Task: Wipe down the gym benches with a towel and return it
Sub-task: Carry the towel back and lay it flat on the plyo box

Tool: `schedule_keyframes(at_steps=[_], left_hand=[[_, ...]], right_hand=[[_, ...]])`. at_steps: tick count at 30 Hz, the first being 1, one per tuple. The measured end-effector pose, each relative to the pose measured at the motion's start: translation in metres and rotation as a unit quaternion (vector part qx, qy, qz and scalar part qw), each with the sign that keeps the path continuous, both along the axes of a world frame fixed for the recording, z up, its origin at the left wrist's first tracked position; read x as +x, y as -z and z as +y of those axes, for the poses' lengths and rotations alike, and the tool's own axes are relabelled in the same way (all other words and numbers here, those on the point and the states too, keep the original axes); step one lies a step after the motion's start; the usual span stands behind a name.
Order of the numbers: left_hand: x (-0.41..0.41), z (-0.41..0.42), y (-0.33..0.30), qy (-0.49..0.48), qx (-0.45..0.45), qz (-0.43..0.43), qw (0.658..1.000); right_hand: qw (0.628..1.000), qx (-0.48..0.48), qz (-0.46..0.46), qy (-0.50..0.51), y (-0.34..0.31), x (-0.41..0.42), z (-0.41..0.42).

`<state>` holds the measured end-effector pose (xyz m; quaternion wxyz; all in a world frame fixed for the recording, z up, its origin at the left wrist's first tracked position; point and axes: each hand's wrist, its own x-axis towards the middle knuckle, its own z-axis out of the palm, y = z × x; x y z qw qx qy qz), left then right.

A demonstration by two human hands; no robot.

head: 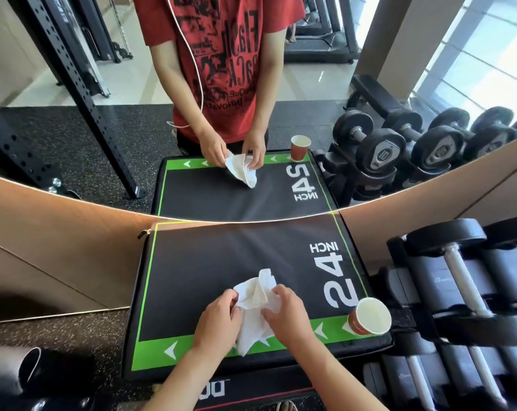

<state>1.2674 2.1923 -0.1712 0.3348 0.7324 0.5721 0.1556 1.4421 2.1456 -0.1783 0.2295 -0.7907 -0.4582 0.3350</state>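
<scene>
A crumpled white towel (255, 304) lies bunched on top of a black padded box (198, 268) with a green border and "24 INCH" printed on it. My left hand (218, 318) grips the towel's left side, fingers curled into the cloth. My right hand (284, 312) pinches its right side. Both hands hold the towel just above the box's near green strip. The lower end of the towel hangs down between my wrists.
A red paper cup (368, 317) stands on the box's near right corner. A dumbbell rack (465, 292) fills the right side. A wall mirror (103, 84) straight ahead reflects a person, the box and a black rack. Speckled rubber floor (73, 336) lies to the left.
</scene>
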Motion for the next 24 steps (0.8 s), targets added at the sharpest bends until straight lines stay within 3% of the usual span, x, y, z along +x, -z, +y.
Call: schedule_keyframes(at_steps=[11, 19, 24], left_hand=[[-0.030, 0.016, 0.002, -0.029, 0.021, 0.016, 0.999], [-0.063, 0.041, -0.003, -0.074, 0.000, 0.027, 0.997], [-0.075, 0.053, -0.003, -0.145, 0.014, 0.045, 0.988]], right_hand=[[0.990, 0.025, 0.103, 0.091, -0.024, 0.047, 0.000], [0.992, 0.045, 0.042, 0.107, -0.031, 0.085, 0.035], [0.992, 0.090, -0.056, 0.061, -0.026, 0.071, 0.047]])
